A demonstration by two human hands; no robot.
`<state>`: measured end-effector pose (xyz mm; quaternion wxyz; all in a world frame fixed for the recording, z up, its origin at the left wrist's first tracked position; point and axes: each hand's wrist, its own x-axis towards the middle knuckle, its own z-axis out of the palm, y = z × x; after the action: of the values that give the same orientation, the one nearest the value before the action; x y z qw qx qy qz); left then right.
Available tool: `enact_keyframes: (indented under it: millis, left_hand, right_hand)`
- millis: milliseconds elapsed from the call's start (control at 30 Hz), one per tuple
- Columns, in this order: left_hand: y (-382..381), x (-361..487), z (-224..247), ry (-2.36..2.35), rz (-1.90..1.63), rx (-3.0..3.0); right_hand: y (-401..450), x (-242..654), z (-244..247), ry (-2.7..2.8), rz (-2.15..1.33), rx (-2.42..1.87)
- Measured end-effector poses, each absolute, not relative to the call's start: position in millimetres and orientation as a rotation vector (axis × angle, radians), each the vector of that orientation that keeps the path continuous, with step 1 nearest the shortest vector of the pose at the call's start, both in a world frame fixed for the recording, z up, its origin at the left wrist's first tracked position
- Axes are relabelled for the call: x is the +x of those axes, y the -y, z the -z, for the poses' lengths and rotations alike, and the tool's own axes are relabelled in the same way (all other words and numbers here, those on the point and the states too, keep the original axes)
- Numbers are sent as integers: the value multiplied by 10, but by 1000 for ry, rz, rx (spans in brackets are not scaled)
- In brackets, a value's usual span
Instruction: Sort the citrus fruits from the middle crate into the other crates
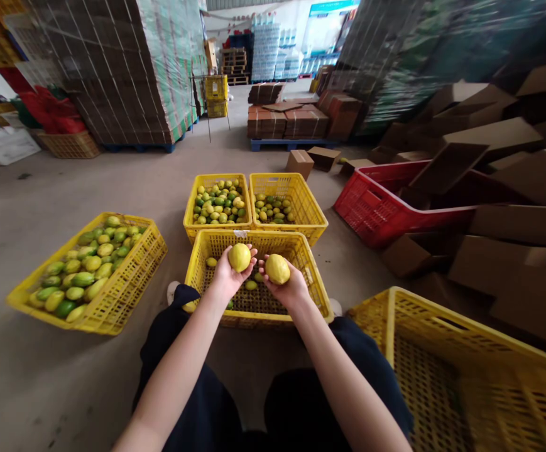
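Note:
My left hand (228,276) is cupped palm up around a yellow lemon (239,257), its fingers curled at the fruit's side. In my right hand (293,287) rests another yellow lemon (277,269), held the same way. Both hands hover over a yellow plastic crate (254,317) between my feet. A few lemons (251,285) lie on that crate's slatted floor, partly hidden by my hands. Just beyond it stand two more yellow crates: the left one holds many green and yellow lemons (219,202), the right one a smaller heap (273,209).
A tilted yellow crate (126,301) full of lemons sits at left. Close on my right is a large yellow crate (442,314). Beyond it are a red crate (371,207) and piled cardboard boxes (527,251). Flattened cartons (296,122) lie on a blue pallet ahead.

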<state>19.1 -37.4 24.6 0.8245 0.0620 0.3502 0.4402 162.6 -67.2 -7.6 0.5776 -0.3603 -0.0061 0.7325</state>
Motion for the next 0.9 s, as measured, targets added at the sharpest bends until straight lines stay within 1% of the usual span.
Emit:
enact_keyframes:
  millis: [133, 233, 400, 467, 567, 700, 800, 900]
  left_hand:
    - [377, 174, -273, -750, -890, 72]
    - [378, 176, -298, -716, -872, 27]
    - [367, 218, -285, -718, -911, -22]
    - [367, 242, -261, -750, -982, 17]
    - [396, 273, -240, -771, -1209, 228]
    - [472, 282, -300, -813, -1490, 611]
    - [528, 273, -372, -835, -1551, 766]
    - [576, 273, -397, -804, -1545, 864]
  right_hand:
    - [675, 1573, 27, -61, -1661, -905]
    - [677, 1565, 14, -70, -1628, -871]
    - [652, 1602, 81, 1, -1575, -847]
    - [648, 1595, 98, 63, -1508, -838]
    - [666, 1558, 90, 208, -1345, -881]
    - [717, 1525, 38, 587, -946, -1039]
    - [758, 1518, -15, 839, -685, -1096]
    - [792, 1498, -55, 957, -578, -1086]
